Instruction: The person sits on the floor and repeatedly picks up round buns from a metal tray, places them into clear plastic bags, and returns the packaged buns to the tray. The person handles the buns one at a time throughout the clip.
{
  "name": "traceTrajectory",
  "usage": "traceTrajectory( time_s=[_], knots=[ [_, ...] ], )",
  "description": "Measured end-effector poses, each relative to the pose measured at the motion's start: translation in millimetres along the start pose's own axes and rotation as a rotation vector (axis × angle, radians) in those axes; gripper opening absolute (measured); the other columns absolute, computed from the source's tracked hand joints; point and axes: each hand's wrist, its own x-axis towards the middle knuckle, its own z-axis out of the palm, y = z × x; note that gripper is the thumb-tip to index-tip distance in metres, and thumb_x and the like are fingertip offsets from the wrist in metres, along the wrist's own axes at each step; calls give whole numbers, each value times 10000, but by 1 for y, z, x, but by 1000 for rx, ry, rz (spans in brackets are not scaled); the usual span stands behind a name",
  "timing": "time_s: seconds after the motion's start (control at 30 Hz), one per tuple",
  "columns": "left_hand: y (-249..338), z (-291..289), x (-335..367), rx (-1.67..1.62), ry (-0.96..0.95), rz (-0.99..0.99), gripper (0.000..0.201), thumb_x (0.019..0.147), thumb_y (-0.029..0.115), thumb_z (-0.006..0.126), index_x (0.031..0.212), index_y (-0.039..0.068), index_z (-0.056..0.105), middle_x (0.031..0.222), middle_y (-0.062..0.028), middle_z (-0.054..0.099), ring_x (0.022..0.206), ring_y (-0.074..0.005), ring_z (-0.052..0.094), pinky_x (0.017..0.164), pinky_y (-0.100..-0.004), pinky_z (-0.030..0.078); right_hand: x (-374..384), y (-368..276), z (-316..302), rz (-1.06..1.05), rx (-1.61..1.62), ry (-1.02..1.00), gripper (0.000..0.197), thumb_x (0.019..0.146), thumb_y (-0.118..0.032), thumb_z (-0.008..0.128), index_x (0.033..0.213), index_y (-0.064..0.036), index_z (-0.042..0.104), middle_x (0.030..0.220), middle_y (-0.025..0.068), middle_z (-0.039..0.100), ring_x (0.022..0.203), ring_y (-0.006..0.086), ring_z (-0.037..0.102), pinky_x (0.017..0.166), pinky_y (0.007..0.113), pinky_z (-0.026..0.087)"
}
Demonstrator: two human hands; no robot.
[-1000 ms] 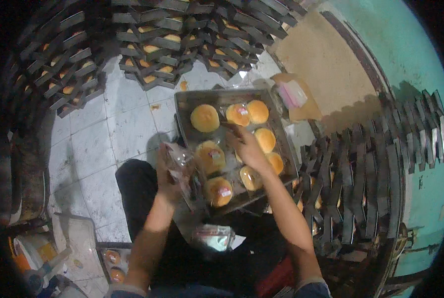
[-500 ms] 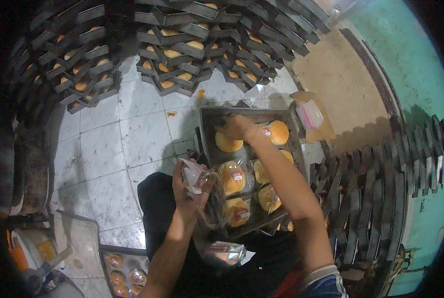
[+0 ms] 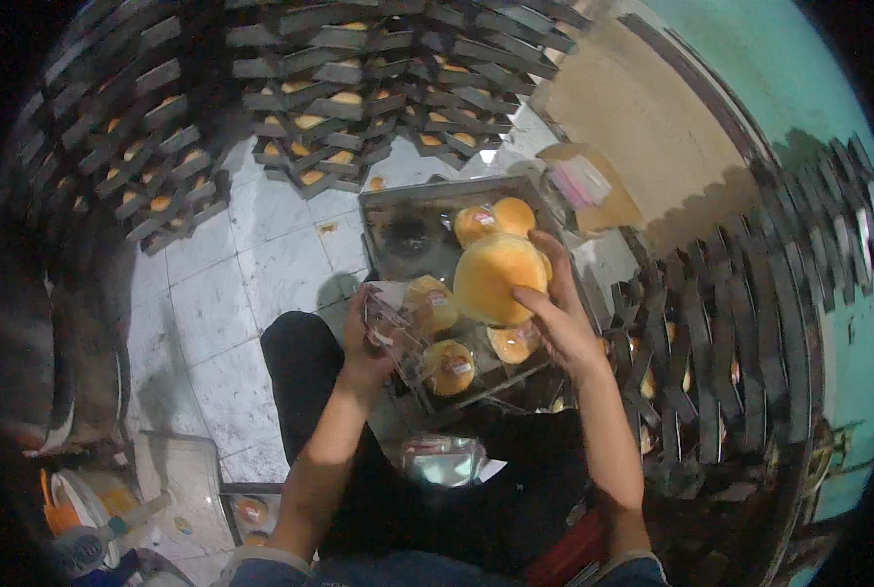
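Lifted above the dark metal baking tray (image 3: pixel 398 210), a round golden bun (image 3: pixel 496 277) is gripped by the right hand (image 3: pixel 557 318), fingers curled onto its lower right edge. It is judged light, soft and easily dented, so it is best cupped broadly around the rim. A crinkly clear plastic bag (image 3: pixel 395 328) is pinched by the left hand (image 3: pixel 361 342). 4 glossy buns remain on the tray.
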Motion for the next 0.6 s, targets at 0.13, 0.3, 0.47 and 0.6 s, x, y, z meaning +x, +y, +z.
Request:
traceTrajectory(
  time_s=[0.13, 0.3, 0.47, 0.6],
  knots=[
    [-19, 4, 0, 14, -176, -208, 526, 954, 501, 539, 1297, 102, 567, 1249, -132, 622, 1092, -326, 618, 953, -496, 505, -74, -12, 5, -39, 375, 146, 606, 910, -12, 624, 1461, -46, 373, 1357, 111, 527, 1240, 196, 542, 1042, 342, 440],
    [-55, 21, -20, 318, -17, -103, 597, 903, 565, 591, 1306, 126, 568, 1245, -78, 610, 1172, -289, 552, 1015, -481, 436, -128, 3, 7, -110, 313, 243, 537, 920, -38, 622, 1424, -5, 440, 1372, 98, 531, 1293, 201, 486, 1080, 347, 391],
    [-68, 42, -45, 447, 124, -87, 610, 895, 591, 597, 1301, 137, 564, 1250, -67, 586, 1162, -269, 533, 1035, -487, 398, -178, -11, -6, -173, -231, 152, 517, 916, -84, 635, 1405, -9, 484, 1307, 142, 618, 1225, 198, 562, 1029, 342, 440],
    [-85, 51, -61, 547, 57, 4, 663, 894, 617, 585, 1334, 126, 520, 1339, -76, 517, 1232, -271, 483, 1066, -498, 365, -198, -19, 1, -48, -120, 169, 669, 908, -41, 655, 1492, -33, 330, 1292, 184, 623, 1198, 195, 589, 991, 321, 470]
  ],
)
